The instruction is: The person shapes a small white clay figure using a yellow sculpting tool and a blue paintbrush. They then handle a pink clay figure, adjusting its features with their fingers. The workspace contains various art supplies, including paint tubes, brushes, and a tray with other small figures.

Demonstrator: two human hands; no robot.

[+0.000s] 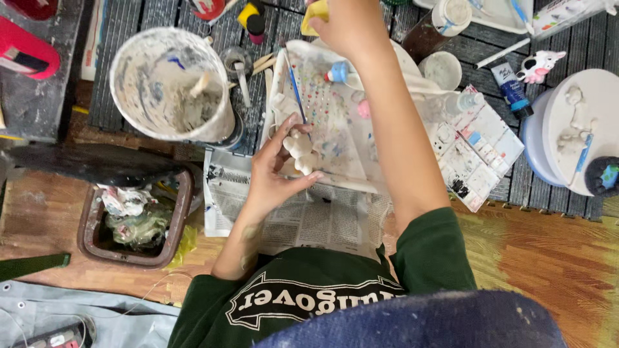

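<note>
Newspaper [303, 216] covers the floor below my left hand [274, 169], whose grip is clamped on a white figurine [299, 149]; my right hand [342, 22], further ahead, pinches a yellow sponge [315, 13].

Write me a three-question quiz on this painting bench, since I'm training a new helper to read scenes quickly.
1. True or false: the left hand holds a white figurine.
2. What does the right hand grip? A) yellow sponge B) scissors C) blue tube
3. Fill in: the brush with the blue handle lies on the white ____.

Key: 1 true; 2 A; 3 tray.
</note>
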